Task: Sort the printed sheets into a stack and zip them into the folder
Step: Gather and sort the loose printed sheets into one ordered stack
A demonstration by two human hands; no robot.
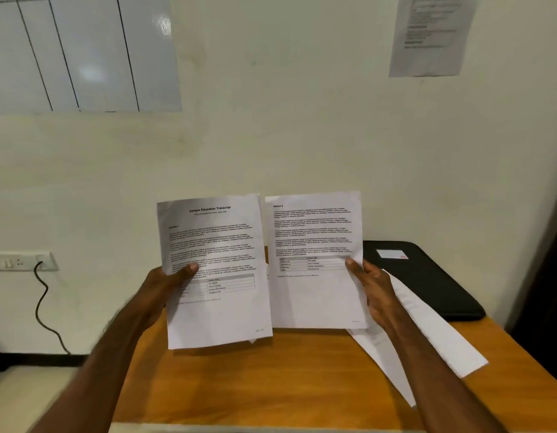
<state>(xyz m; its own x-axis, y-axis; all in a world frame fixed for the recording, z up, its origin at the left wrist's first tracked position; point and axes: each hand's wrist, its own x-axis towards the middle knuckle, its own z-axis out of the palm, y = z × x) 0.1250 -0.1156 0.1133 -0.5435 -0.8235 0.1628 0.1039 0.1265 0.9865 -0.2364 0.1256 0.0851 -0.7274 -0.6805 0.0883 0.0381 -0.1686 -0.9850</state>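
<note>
Now each hand, left hand (165, 284) and right hand (372, 287), holds a printed sheet (218, 276).

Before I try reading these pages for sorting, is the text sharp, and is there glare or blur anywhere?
Head view: the headed white sheet in the left hand has a legible title but smeared body text; the left forearm is motion-blurred; glare sits on the glossy ruled wall chart; wide-angle bending curves the wall edges.
</note>
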